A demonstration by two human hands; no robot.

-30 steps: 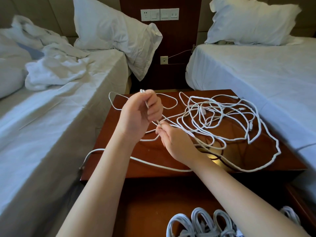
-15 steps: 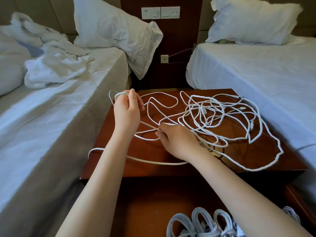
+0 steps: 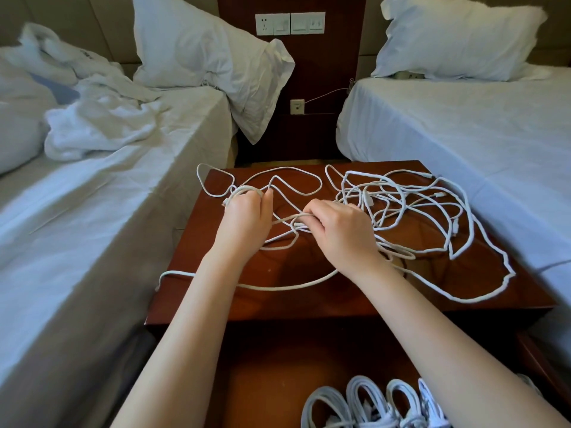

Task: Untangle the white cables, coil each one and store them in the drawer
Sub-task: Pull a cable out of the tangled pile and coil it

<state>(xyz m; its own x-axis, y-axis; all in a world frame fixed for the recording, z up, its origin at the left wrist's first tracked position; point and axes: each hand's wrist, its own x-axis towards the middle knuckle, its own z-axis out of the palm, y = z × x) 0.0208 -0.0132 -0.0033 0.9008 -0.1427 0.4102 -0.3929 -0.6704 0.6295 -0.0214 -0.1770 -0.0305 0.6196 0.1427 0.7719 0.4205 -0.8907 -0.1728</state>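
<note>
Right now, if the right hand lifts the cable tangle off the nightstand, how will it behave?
Probably floppy: the cable tangle lies in loose, wandering loops on the nightstand. Likely drags neighbouring strands along, since they cross repeatedly. Seems light: the strands are thin.

Probably a hotel room: twin beds (image 3: 463, 143), nightstand (image 3: 309, 302).

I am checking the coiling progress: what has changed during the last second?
The left hand turned back-up and now has white cable looped round its fingers; earlier it only pinched the end. The right hand still grips that cable, slightly farther away. The tangle and the coiled cables in the drawer stayed.
</note>
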